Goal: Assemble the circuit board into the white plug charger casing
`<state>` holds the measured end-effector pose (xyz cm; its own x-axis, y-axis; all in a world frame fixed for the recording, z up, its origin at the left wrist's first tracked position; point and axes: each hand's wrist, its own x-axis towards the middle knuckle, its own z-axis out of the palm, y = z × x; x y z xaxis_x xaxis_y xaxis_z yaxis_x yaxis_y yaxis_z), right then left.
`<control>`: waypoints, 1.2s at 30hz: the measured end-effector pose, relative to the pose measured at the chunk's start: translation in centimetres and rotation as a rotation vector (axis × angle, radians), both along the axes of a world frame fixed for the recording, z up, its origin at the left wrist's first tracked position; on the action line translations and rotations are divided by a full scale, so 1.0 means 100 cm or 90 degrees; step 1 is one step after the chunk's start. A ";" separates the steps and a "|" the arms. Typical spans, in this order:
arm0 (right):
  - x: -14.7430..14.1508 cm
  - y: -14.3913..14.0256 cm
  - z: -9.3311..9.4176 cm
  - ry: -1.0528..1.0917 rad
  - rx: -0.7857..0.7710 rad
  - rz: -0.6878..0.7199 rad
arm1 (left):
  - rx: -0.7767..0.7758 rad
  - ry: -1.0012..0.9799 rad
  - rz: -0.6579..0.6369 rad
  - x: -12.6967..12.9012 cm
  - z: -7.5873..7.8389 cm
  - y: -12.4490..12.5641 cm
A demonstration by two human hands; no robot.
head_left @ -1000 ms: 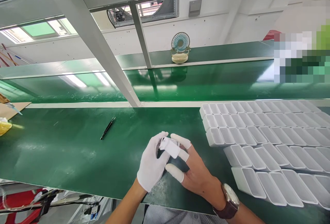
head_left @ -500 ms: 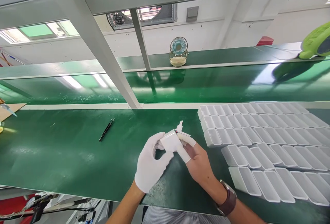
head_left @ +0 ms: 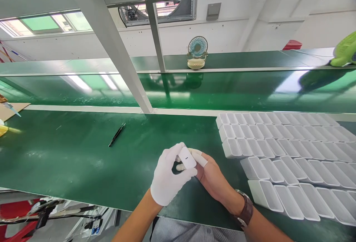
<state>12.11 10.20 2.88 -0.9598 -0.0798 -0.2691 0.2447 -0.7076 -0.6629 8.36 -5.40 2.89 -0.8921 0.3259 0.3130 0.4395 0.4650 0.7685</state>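
A small white plastic case point(head_left: 187, 158) with rounded corners and a short dark slot in its face is held up over the green bench. My left hand point(head_left: 170, 175), in a white glove, pinches it between thumb and fingers. From the other side, my right hand point(head_left: 210, 173) grips the case with white-covered fingertips; part of those fingers is hidden behind it. Whether anything else sits behind the case cannot be seen.
Rows of white open trays point(head_left: 278, 167) fill the right of the green bench point(head_left: 69, 160). A black pen point(head_left: 116, 135) lies left of centre. A slanted grey post point(head_left: 122, 56) stands behind, with a small fan point(head_left: 197, 51) on the rear ledge.
The case has been turned, so its slotted face now shows. The pale pronged piece seen beyond it is out of sight. Both hands have shifted slightly right, and my right fingers have closed in behind the case.
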 end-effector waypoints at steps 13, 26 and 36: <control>0.000 0.001 0.003 0.005 -0.001 0.017 | 0.006 0.001 -0.026 0.000 0.001 -0.001; -0.003 0.015 -0.003 0.048 0.327 -0.205 | -0.118 0.061 0.015 -0.007 -0.005 0.008; -0.001 0.013 -0.029 0.440 0.952 -0.223 | -0.143 0.115 0.030 -0.011 -0.007 0.004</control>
